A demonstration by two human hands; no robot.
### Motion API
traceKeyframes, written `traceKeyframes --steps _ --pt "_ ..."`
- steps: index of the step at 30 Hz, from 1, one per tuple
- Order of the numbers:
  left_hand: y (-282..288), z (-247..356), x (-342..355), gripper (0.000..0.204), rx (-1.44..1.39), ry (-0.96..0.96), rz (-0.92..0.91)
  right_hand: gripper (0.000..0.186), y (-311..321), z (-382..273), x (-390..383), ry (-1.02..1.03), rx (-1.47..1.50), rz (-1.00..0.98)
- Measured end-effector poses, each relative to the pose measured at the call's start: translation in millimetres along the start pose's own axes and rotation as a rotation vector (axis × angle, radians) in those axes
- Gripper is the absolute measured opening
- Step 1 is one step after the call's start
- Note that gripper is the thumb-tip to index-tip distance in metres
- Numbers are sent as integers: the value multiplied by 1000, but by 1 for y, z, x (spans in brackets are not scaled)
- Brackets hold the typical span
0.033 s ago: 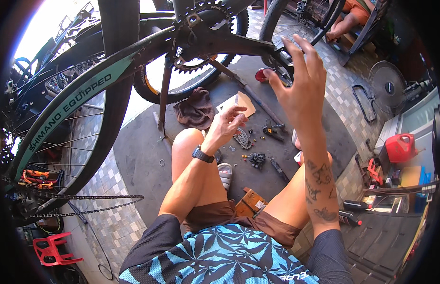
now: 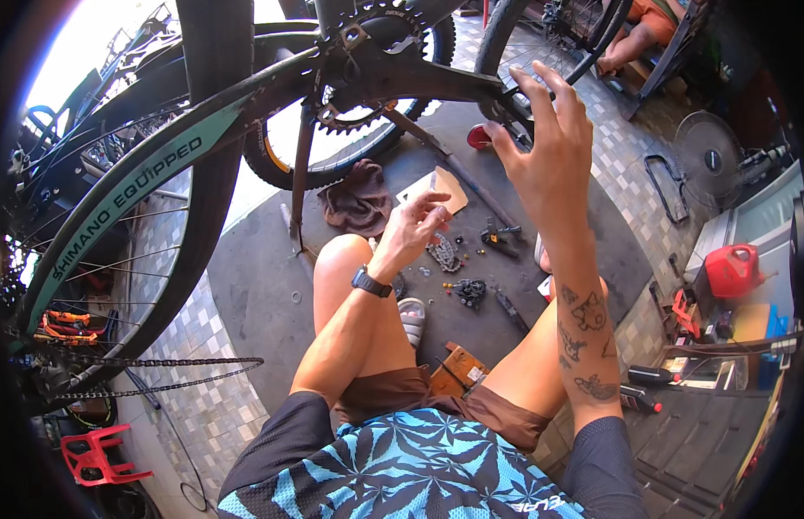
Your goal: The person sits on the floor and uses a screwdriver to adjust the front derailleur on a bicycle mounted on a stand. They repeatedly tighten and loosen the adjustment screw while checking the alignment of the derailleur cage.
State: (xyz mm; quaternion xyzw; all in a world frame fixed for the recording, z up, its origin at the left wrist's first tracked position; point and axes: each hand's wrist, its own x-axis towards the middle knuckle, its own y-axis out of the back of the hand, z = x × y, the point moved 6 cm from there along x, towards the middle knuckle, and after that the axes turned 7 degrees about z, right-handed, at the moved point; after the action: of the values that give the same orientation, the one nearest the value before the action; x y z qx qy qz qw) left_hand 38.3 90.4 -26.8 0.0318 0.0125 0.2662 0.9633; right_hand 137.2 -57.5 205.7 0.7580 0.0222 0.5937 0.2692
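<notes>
My right hand (image 2: pixel 549 156) is raised, fingers and thumb spread, in front of the far right end of a dark bicycle frame (image 2: pixel 419 76). Nothing shows in its grasp; whether the fingertips touch the frame I cannot tell. A toothed chainring (image 2: pixel 354 121) sits on the frame at the top. Lower and to the left, my left hand (image 2: pixel 410 229) hangs over the mat with loosely bent fingers, apparently holding nothing. Close beside it lie a bunched bicycle chain (image 2: pixel 443 253), a tan piece of cardboard (image 2: pixel 449 190) and a dark brown cloth (image 2: pixel 357 199).
On the dark mat (image 2: pixel 255 268) lie a black derailleur-like part (image 2: pixel 469 292), a black tool (image 2: pixel 510 310) and several small bits. A wooden box (image 2: pixel 459 368) sits between my legs. To the right are a fan (image 2: pixel 711 160) and a red jug (image 2: pixel 732 270). Another person's leg (image 2: pixel 635 43) shows far right.
My right hand has shifted very slightly to the left and up. My left hand and the parts on the mat look the same.
</notes>
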Motion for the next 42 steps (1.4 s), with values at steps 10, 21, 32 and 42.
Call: traceKeyframes --steps 10,21,32,42 --pt "36 15 32 17 -240 -114 407 40 11 40 -58 11 285 486" --pt "-52 -292 28 20 502 530 212 31 -30 124 -111 -494 411 154" --pt "-100 -344 -24 28 1066 57 70 22 -33 171 -102 -458 637 348" --pt "-145 -347 78 16 1207 -314 -87 22 -31 161 -107 -496 535 310"
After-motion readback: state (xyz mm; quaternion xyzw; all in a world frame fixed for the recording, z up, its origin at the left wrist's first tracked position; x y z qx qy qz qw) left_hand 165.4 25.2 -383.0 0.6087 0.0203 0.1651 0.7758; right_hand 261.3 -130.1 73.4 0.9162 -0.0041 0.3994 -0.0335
